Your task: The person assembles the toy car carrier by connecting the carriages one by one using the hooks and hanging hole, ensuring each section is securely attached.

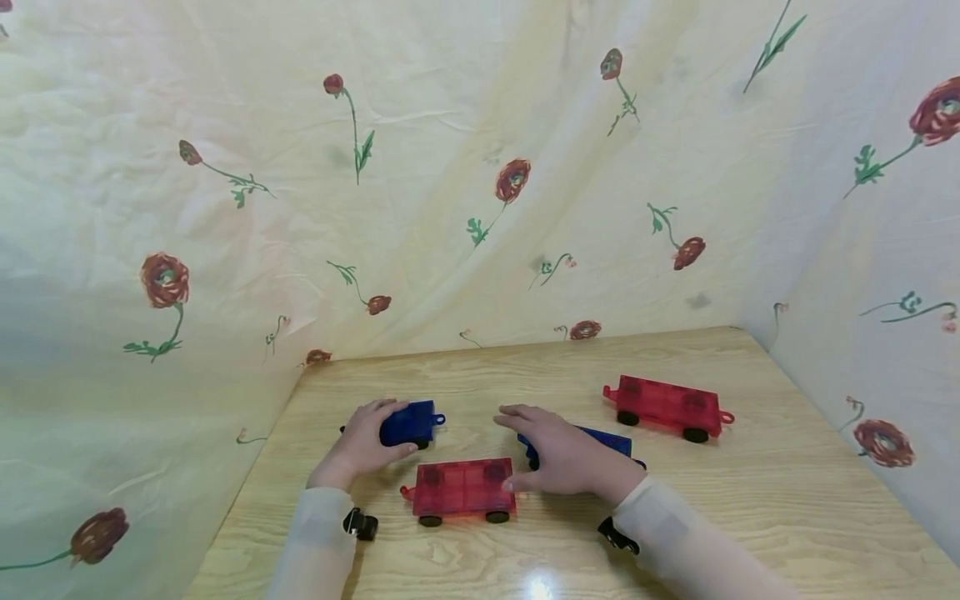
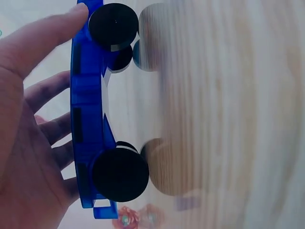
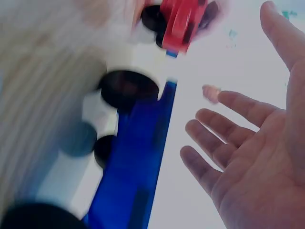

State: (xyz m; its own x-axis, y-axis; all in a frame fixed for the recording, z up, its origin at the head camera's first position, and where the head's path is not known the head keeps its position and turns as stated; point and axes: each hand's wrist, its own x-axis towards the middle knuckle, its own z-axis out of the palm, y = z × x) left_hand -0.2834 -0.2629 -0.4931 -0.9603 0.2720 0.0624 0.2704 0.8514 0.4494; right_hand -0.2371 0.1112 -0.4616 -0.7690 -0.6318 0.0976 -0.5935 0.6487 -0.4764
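At the left of the head view, my left hand [image 1: 362, 443] grips a blue toy train wagon [image 1: 412, 422], thumb on the near side and fingers over the far side. The left wrist view shows this wagon [image 2: 87, 105] with its black wheels down on the table. My right hand [image 1: 558, 454] hovers over a second blue wagon [image 1: 611, 440], hiding part of it. In the right wrist view its fingers are spread and apart from that wagon [image 3: 138, 152]. A translucent red wagon [image 1: 461, 487] stands between the hands; the right thumb overlaps its right end.
Another red wagon [image 1: 667, 406] stands at the back right of the wood-grain table [image 1: 780, 500]. Flower-printed cloth [image 1: 435, 233] hangs behind the table and along both sides. A black wrist camera [image 1: 362, 525] sits below the left sleeve, with another [image 1: 618, 536] at the right sleeve.
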